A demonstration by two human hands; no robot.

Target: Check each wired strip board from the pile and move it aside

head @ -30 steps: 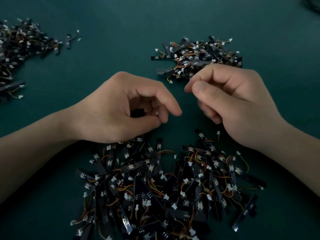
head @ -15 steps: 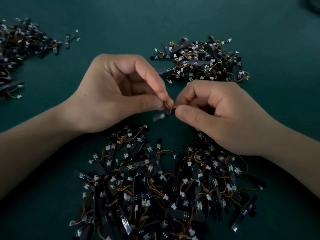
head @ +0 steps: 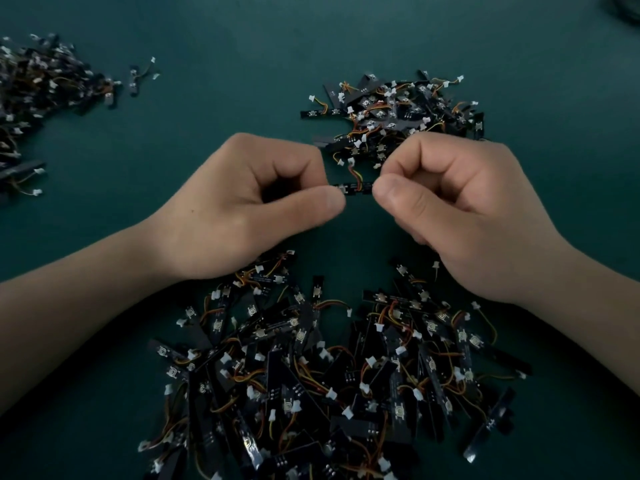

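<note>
A small black strip board [head: 356,188] with a red and yellow wire and a white plug hangs level between my two hands above the green table. My left hand [head: 249,202] pinches its left end between thumb and forefinger. My right hand [head: 460,209] pinches its right end the same way. Below my hands lies the big pile of wired strip boards [head: 329,368]. Behind my hands lies a smaller heap of boards [head: 391,112].
A third heap of boards [head: 38,98] spreads along the left edge, with two loose boards [head: 138,77] beside it. The dark green table top [head: 225,64] lies bare between the heaps. A dark object [head: 627,8] shows at the top right corner.
My left hand lifted a board from the near pile and my right hand came to meet it. Both hands have since moved apart slightly and now hold the board stretched level between them.
</note>
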